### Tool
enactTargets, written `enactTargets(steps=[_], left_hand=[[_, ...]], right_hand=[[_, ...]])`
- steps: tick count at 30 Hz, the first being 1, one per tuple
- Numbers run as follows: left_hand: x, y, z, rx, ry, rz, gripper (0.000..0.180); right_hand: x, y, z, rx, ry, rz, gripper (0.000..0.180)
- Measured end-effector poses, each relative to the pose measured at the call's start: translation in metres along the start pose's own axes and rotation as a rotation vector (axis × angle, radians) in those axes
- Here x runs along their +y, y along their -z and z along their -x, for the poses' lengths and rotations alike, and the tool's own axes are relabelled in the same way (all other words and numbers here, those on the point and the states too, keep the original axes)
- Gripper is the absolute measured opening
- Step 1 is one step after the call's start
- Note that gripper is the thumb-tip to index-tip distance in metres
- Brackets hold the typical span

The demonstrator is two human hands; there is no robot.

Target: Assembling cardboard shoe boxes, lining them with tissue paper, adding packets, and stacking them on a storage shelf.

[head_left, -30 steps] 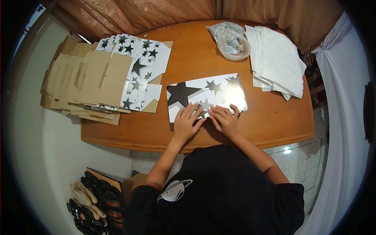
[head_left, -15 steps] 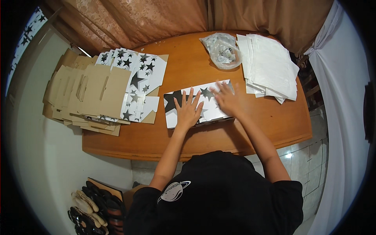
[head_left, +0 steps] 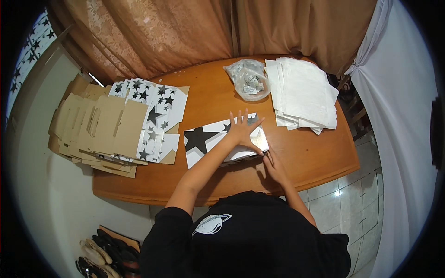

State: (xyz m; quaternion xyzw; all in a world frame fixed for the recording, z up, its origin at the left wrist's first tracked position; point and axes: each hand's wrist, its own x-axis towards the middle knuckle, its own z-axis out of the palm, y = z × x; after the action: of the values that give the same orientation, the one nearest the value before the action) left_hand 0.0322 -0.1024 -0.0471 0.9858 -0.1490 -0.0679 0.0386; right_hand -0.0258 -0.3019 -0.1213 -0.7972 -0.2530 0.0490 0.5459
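A person in a black T-shirt (head_left: 273, 241) with a ringed-planet print works over a white cardboard box patterned with black and grey stars (head_left: 217, 132), which lies at the middle of a curved-edged wooden table (head_left: 315, 162). The left hand (head_left: 242, 132) spreads wide across the right part of the box's top, fingers fanned toward 12 o'clock and thumb toward the near right corner, closed around nothing. The right hand (head_left: 274, 169) is at that corner, at about 4 o'clock on the box, fingers stretched along its right end in a narrow shape; whether they pinch the cardboard cannot be told.

Seen from the box, overlapping flattened cartons (head_left: 132, 123), brown and star-printed, are piled at 9 o'clock. A clear plastic bag (head_left: 245, 76) of small silvery pieces sits near 1 o'clock, beside a loose stack of white paper sheets (head_left: 303, 95) at 2 o'clock. Brown curtains (head_left: 185, 37) hang at 12 o'clock and a white drape (head_left: 403, 139) at 3. Shoes (head_left: 109, 255) are gathered between 7 and 8 o'clock, below table level.
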Motion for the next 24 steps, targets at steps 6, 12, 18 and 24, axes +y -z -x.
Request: enactTargets(steps=[6, 12, 18, 24], left_hand=[[0.011, -0.009, -0.014, -0.042, -0.088, -0.008, 0.136], [0.012, -0.008, 0.008, 0.27, -0.214, -0.015, 0.132], [-0.01, 0.056, 0.052, 0.36, -0.371, 0.15, 0.146], [-0.028, 0.09, 0.118, 0.473, -0.519, 0.261, 0.148]], right_hand=[[0.009, 0.001, 0.008, -0.094, -0.018, -0.088, 0.067], [0.023, 0.02, 0.007, -0.203, 0.089, 0.033, 0.065], [-0.019, 0.054, -0.035, -0.096, 0.332, 0.667, 0.076], [-0.102, 0.048, -0.108, -0.098, 0.902, 0.861, 0.091]])
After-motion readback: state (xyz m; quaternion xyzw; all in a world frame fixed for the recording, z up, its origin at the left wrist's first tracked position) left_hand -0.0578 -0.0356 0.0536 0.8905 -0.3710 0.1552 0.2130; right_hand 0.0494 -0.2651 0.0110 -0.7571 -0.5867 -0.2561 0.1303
